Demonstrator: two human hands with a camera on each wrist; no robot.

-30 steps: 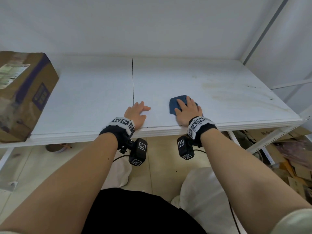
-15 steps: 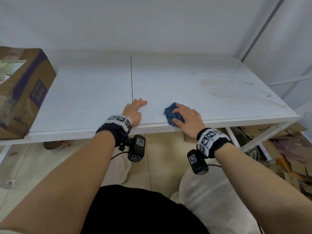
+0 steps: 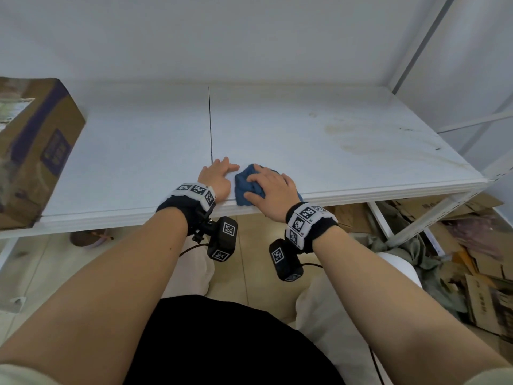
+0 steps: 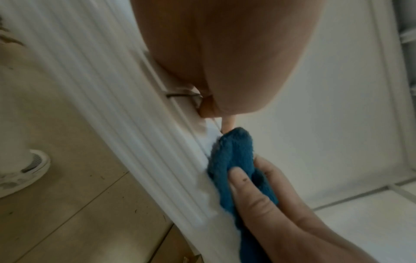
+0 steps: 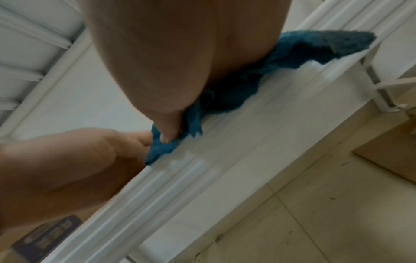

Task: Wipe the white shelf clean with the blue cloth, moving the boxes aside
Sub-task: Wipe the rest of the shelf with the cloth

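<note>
The white shelf runs across in front of me, with brownish stains on its right half. A brown cardboard box with purple print stands at its far left end. My right hand holds the bunched blue cloth against the shelf's front edge, thumb and fingers curled round it. Part of the cloth trails out behind the palm. My left hand rests flat and empty on the shelf just left of the cloth, beside the panel seam.
White uprights and a brace close off the shelf's right end. Flattened cardboard and fabric lie on the tiled floor under the right side. The wall runs close behind the shelf.
My right hand has slid the cloth left along the front edge until it sits next to the left hand, and the cloth is now bunched up. The left hand has stayed put.
</note>
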